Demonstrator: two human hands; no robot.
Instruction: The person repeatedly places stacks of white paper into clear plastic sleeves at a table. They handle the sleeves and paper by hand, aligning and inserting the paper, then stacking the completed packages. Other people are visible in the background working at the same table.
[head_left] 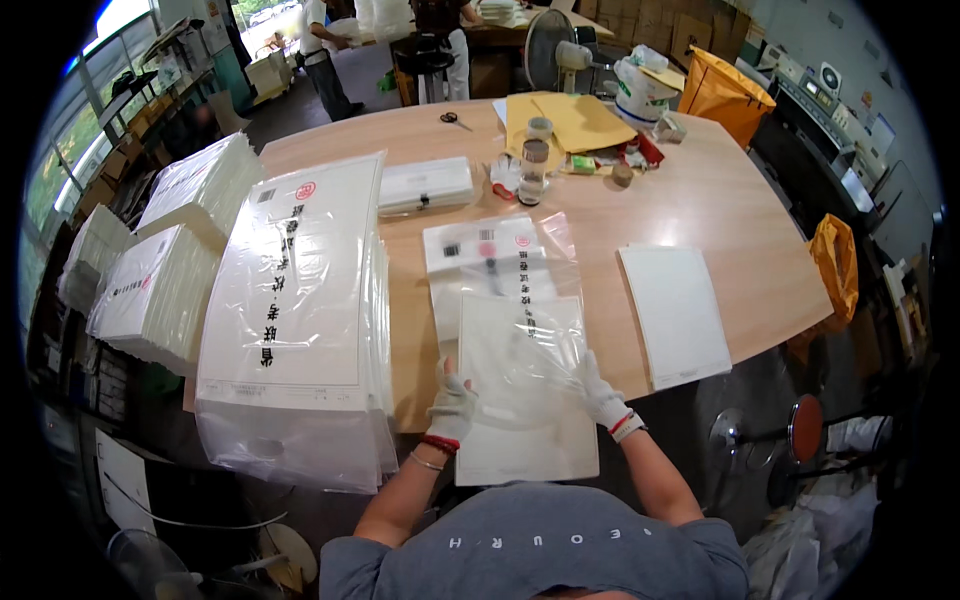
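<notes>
In front of my body a white sheet or thin stack of paper lies half inside a clear plastic bag and overhangs the near table edge. My left hand, in a white glove with fingertips showing, grips the paper's left edge. On the opposite edge my right hand, gloved too, holds the paper, its fingers partly blurred by the shiny plastic. Beneath the bag's far part lies a printed white sheet with dark characters and a red stamp. A plain white paper stack rests to the right.
A tall pile of bagged printed sheets stands at left, beside more paper stacks. Farther back are a clear box, a bottle, scissors and yellow envelopes. Two people stand beyond the wooden table. A stool is at right.
</notes>
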